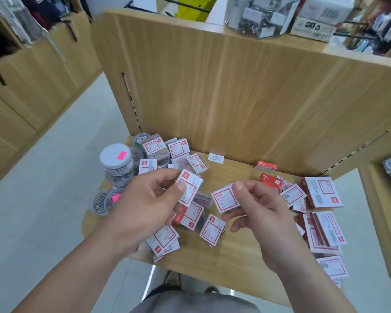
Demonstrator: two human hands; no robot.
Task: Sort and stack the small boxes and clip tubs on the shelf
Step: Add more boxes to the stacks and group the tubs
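Observation:
My left hand (145,199) pinches a small white box with a red frame (190,188), held tilted above the wooden shelf (235,251). My right hand (257,206) pinches another small white and red box (225,198) by its upper right corner. Both boxes hover over a loose scatter of several more small boxes (211,230) on the shelf. A clear clip tub with a white lid and pink sticker (116,162) stands at the shelf's left end. Two smaller tubs (105,201) sit in front of it.
Larger red and white packs (323,192) lie in a row along the shelf's right side. A small red box (266,166) and a number tag (216,157) sit near the wooden back panel (246,98). A clear jar of clips (257,16) stands on the shelf above. Tiled floor lies to the left.

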